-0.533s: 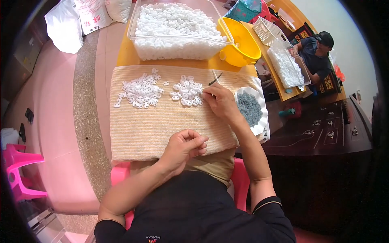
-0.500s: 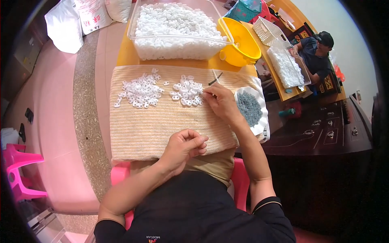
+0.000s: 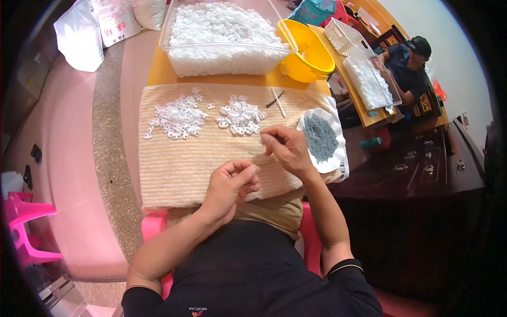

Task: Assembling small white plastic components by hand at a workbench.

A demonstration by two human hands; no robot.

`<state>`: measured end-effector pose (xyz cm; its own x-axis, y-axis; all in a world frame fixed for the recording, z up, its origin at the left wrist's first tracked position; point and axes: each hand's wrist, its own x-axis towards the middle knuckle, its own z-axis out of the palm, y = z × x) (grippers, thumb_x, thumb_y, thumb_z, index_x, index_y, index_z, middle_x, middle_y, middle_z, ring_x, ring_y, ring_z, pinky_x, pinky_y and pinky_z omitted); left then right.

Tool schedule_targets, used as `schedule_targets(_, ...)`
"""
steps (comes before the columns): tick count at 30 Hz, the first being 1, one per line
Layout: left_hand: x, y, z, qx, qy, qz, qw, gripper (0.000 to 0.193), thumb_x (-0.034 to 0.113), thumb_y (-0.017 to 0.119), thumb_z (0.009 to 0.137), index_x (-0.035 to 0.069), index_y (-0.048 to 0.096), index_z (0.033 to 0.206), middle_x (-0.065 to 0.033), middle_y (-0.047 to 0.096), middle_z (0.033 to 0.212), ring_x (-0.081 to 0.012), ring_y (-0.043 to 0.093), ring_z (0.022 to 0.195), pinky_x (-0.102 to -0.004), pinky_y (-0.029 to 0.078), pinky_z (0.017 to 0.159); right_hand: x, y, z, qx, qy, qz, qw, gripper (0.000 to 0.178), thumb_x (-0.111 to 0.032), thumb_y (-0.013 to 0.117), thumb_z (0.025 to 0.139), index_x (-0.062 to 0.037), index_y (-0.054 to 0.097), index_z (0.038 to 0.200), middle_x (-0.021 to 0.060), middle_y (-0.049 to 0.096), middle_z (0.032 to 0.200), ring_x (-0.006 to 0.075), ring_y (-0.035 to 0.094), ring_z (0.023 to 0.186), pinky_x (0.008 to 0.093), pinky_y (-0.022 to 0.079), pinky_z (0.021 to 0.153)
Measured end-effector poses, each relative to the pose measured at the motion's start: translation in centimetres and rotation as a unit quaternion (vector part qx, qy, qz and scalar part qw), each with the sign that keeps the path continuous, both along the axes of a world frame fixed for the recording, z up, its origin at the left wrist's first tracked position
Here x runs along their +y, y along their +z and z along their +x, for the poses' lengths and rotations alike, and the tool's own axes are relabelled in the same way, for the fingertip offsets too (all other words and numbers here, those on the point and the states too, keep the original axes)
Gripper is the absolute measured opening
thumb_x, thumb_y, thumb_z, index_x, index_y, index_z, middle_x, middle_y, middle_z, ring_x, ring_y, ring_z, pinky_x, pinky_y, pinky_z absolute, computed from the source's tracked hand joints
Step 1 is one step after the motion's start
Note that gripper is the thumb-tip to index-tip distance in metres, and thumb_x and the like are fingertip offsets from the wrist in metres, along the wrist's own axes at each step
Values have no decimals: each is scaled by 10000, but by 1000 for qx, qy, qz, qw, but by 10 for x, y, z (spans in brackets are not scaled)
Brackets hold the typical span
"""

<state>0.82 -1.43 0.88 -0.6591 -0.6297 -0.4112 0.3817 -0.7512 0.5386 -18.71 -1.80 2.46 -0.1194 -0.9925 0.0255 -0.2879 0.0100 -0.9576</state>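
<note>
My left hand point(image 3: 232, 186) is closed in a pinch over the near part of the striped towel point(image 3: 179, 174); whatever its fingertips hold is too small to make out. To its upper right, my right hand point(image 3: 288, 150) also has its fingers pressed together, their contents hidden. The hands are apart. Beyond them lies a small pile of white plastic pieces with holes point(image 3: 240, 115), and a larger pile of the same pieces point(image 3: 178, 117) is at the left. Right of my right hand, a white scalloped dish point(image 3: 328, 165) holds many small grey pieces point(image 3: 320, 136).
A thin white stick point(image 3: 279, 103) crosses a dark one point(image 3: 271, 103) on the towel. Behind stand a clear bin point(image 3: 222, 62) full of white pieces and a yellow tub point(image 3: 312, 66). At far right, another person point(image 3: 406, 66) sits by a container of white pieces point(image 3: 369, 84).
My right hand has come away from the small pile, back toward my left hand. My left hand stays pinched nearly in place. The view has shifted slightly.
</note>
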Motion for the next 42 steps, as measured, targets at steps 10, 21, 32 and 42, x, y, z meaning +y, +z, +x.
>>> schedule_targets(10, 2, 0, -2, 2, 28, -47, 998, 106, 158, 623, 919, 55, 617, 944, -10, 628, 842, -77, 604, 758, -215, 534, 701, 45, 0, 26, -55, 56, 20, 997, 169, -64, 605, 916, 50, 634, 1037, 39, 645, 847, 70, 606, 737, 206, 500, 643)
schedule_targets(21, 7, -3, -3, 17, 6, -39, 999, 94, 137, 602, 929, 44, 587, 928, -37, 635, 864, -95, 615, 753, -228, 549, 706, 66, 4, 25, 89, 50, -92, 990, 134, 11, 648, 848, 29, 635, 981, 91, 637, 851, 142, 625, 762, 259, 491, 650)
schedule_targets(32, 5, -3, -5, -20, 20, -33, 999, 92, 113, 615, 913, 31, 583, 942, -65, 650, 907, -125, 639, 783, -251, 561, 712, 92, 5, -29, 462, -179, -151, 856, 209, -76, 692, 788, 2, 641, 975, 149, 611, 936, 328, 581, 872, 387, 486, 736)
schedule_targets(42, 8, -3, -8, -30, 12, -42, 999, 99, 111, 632, 903, 35, 579, 937, -59, 635, 879, -116, 632, 771, -244, 564, 698, 94, -6, -55, 549, -137, -93, 819, 296, -186, 703, 796, 15, 633, 1002, 164, 548, 1092, 357, 498, 1061, 423, 432, 887)
